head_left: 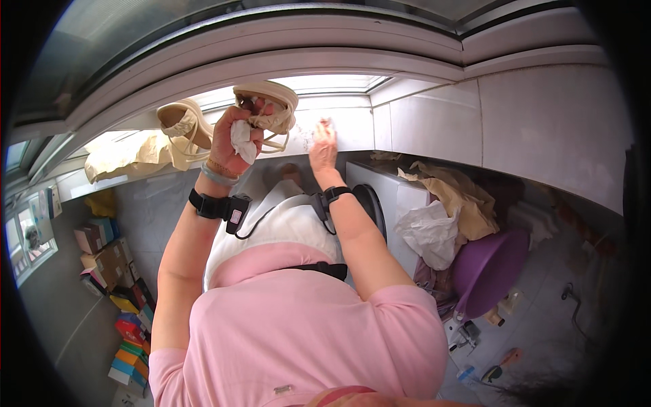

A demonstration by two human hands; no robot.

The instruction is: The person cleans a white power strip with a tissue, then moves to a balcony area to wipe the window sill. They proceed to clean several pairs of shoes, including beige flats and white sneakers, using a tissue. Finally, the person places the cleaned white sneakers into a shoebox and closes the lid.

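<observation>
My left hand (232,146) is closed round a beige sandal (277,102) with a thick sole and loose thin straps. A crumpled white tissue (243,141) is pinched in the same hand. The matching sandal (184,123) sits on the window ledge to its left, beside crumpled brown paper (135,156). Against the bright white ledge (356,125), my right hand (324,146) has its fingers bent and drawn together. Something pale shows at its fingertips, too washed out to name. Small dark marks lie on the ledge beside that hand.
A window frame (271,61) curves above the ledge. To the right, a white cabinet (400,193) bears brown paper (468,203) and a white plastic bag (430,234); a purple basin (491,271) stands beside it. Several stacked boxes (108,261) line the left wall.
</observation>
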